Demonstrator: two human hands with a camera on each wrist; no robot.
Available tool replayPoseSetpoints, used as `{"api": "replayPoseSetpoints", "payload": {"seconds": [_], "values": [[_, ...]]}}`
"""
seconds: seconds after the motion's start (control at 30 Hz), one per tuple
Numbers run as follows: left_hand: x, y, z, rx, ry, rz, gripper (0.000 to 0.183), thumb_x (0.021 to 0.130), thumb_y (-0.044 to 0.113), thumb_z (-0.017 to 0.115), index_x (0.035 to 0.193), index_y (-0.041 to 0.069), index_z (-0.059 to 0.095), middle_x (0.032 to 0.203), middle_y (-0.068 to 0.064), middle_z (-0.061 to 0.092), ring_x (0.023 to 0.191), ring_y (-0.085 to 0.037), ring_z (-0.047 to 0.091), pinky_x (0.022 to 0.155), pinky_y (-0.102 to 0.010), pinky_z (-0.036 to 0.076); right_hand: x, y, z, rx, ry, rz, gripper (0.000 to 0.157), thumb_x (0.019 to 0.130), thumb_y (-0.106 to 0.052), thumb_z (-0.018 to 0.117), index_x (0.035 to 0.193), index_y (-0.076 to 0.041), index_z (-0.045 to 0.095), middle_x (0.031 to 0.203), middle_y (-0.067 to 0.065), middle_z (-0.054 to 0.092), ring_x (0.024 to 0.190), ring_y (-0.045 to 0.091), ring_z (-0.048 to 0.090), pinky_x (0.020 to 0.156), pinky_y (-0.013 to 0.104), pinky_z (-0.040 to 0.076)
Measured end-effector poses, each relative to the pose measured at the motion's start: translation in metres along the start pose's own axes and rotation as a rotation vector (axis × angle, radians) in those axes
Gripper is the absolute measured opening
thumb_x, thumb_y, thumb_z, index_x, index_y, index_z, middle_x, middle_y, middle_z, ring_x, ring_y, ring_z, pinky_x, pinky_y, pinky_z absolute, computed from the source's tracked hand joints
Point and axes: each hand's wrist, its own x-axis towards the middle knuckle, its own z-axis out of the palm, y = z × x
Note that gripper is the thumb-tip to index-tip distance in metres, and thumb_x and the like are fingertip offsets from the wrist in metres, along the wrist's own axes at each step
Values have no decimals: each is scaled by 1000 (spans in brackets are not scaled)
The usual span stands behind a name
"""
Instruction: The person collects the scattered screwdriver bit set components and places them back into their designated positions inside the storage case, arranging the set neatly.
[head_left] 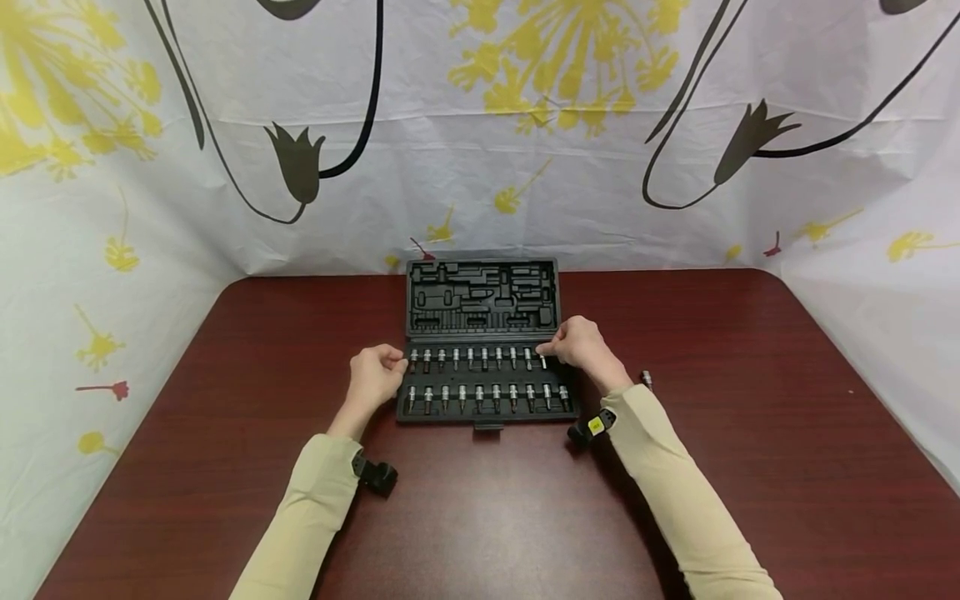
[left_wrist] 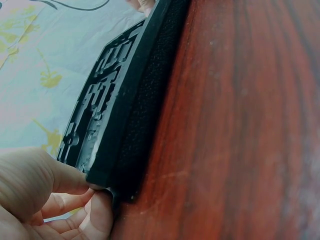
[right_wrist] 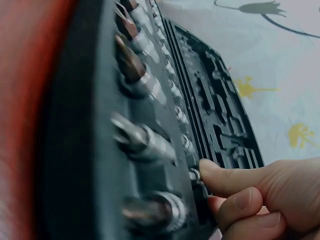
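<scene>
A black tool case (head_left: 487, 377) lies open on the table, its moulded lid (head_left: 483, 297) raised at the back. Two rows of silver bit sockets (head_left: 480, 398) sit in its base. My left hand (head_left: 375, 372) holds the case's left edge between thumb and fingers; the left wrist view shows the thumb on the corner. At the right end of the back row, my right hand (head_left: 581, 343) has its thumb on a bit socket (right_wrist: 194, 174), with the other fingers curled beside it at the case's edge. Part of that socket is hidden by the thumb.
One loose bit socket (head_left: 647, 379) lies on the dark red wooden table (head_left: 720, 350), right of the case and beside the right sleeve. A latch (head_left: 488, 427) sticks out at the case's front. A flower-patterned cloth (head_left: 420, 167) hangs behind the table.
</scene>
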Motion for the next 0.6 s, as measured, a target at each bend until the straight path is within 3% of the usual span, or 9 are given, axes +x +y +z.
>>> {"api": "replayPoseSetpoints", "payload": {"seconds": [0.13,0.4,0.6], "values": [[-1,0,0,-4,1,0,14,87,4,61,95,-6,66,82,-20,65,46,-15,57,45,-29,51,5,-1,-2,-15,-30,29,41,82,-29,74,52,-10,53,46,0,45,45,13,40,46,26,33],[0,1,-1,-2,10,4,13,87,4,62,94,-5,66,78,-18,64,46,-15,57,45,-29,51,5,0,-2,-50,4,2,36,79,-29,76,57,-6,60,47,0,47,46,13,43,46,26,34],[-2,1,0,5,13,5,13,87,4,62,94,-5,66,78,-17,64,46,-15,56,45,-29,50,0,7,-1,-7,17,-63,38,81,-29,74,55,-6,58,46,-2,46,45,11,41,46,24,33]]}}
